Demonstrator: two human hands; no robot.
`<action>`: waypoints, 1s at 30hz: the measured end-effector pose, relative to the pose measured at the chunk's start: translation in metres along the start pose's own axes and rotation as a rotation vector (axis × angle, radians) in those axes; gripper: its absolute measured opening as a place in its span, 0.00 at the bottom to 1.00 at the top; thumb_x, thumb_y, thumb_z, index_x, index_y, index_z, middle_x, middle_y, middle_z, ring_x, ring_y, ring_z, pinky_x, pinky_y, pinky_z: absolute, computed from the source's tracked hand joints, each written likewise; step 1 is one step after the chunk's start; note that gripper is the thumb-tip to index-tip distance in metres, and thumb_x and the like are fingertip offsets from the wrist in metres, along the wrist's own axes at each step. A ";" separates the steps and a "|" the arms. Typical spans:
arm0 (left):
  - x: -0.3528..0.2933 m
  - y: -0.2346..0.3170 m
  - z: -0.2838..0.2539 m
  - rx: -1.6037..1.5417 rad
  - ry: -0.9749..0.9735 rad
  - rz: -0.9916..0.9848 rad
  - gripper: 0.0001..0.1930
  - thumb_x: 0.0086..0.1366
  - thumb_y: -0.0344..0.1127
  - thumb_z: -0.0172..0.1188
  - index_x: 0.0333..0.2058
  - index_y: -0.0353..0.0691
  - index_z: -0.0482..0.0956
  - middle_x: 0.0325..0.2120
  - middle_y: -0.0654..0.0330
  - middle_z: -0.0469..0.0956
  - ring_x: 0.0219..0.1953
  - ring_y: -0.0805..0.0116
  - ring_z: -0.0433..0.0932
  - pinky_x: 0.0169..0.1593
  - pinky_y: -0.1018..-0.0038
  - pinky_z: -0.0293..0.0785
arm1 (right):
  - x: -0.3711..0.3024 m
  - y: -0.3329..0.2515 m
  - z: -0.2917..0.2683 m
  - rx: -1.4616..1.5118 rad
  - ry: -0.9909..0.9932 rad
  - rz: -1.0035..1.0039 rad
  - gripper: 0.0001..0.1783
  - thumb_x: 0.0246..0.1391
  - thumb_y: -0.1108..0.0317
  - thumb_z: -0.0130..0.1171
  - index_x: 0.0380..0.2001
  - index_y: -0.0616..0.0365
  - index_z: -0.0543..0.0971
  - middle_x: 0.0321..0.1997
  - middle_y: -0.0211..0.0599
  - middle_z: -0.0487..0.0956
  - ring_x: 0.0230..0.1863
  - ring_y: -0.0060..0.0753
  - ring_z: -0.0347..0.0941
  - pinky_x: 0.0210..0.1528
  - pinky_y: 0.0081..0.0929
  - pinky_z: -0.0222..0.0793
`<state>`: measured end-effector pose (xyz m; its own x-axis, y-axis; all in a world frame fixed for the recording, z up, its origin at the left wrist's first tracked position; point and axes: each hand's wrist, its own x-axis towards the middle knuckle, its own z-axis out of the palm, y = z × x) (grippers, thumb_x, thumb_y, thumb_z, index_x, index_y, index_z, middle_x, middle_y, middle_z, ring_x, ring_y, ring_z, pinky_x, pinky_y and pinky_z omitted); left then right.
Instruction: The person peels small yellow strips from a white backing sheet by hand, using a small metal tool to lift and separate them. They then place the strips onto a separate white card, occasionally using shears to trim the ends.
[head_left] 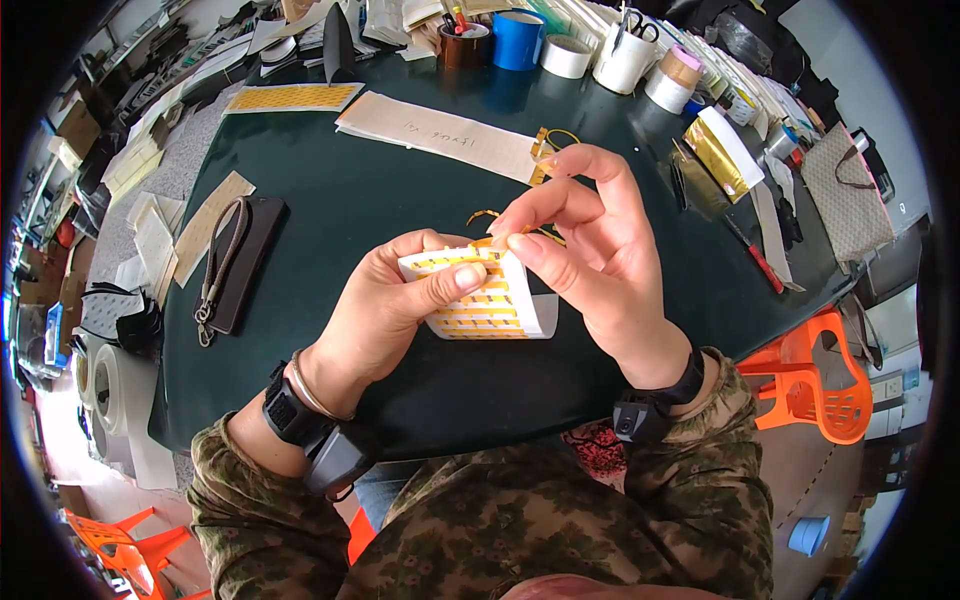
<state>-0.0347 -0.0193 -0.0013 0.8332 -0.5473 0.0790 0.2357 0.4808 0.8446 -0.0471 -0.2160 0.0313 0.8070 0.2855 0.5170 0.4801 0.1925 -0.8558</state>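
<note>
My left hand (385,305) holds a small white sheet of yellow strip stickers (485,300), thumb pressed across its top, above the dark green table (330,200). My right hand (590,235) pinches the sheet's upper edge between thumb and forefinger, at a yellow strip. The sheet curls downward at its lower right corner. Thin yellow peeled strips (545,145) lie on the table just behind my right hand. Both wrists wear black bands.
A dark phone case with a strap (235,265) lies at the left. A long white paper (440,130) and a yellow sticker sheet (295,97) lie farther back. Tape rolls and a cup with scissors (625,55) stand at the far edge. An orange chair (815,385) stands at the right.
</note>
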 end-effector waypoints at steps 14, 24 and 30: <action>0.000 0.002 0.003 0.057 0.105 -0.016 0.07 0.58 0.31 0.66 0.29 0.39 0.75 0.32 0.60 0.80 0.32 0.75 0.79 0.39 0.77 0.75 | 0.001 0.000 0.000 -0.026 -0.004 -0.050 0.28 0.53 0.80 0.57 0.53 0.58 0.57 0.39 0.42 0.77 0.46 0.31 0.72 0.56 0.32 0.63; -0.001 0.004 0.005 0.089 0.132 -0.061 0.13 0.61 0.35 0.63 0.43 0.36 0.79 0.35 0.61 0.81 0.36 0.74 0.79 0.43 0.78 0.75 | 0.001 -0.003 -0.002 -0.029 0.021 -0.106 0.27 0.53 0.81 0.56 0.54 0.57 0.58 0.39 0.42 0.76 0.46 0.31 0.72 0.55 0.31 0.63; 0.000 0.005 0.007 0.098 0.144 -0.046 0.11 0.61 0.35 0.64 0.40 0.36 0.80 0.34 0.61 0.81 0.36 0.75 0.79 0.43 0.77 0.75 | 0.012 0.000 -0.026 -0.195 0.228 -0.147 0.24 0.55 0.80 0.55 0.54 0.58 0.62 0.38 0.39 0.76 0.43 0.29 0.74 0.50 0.26 0.67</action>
<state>-0.0372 -0.0211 0.0064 0.8872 -0.4603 -0.0312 0.2311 0.3849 0.8935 -0.0288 -0.2368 0.0371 0.7698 0.0459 0.6366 0.6361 0.0265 -0.7711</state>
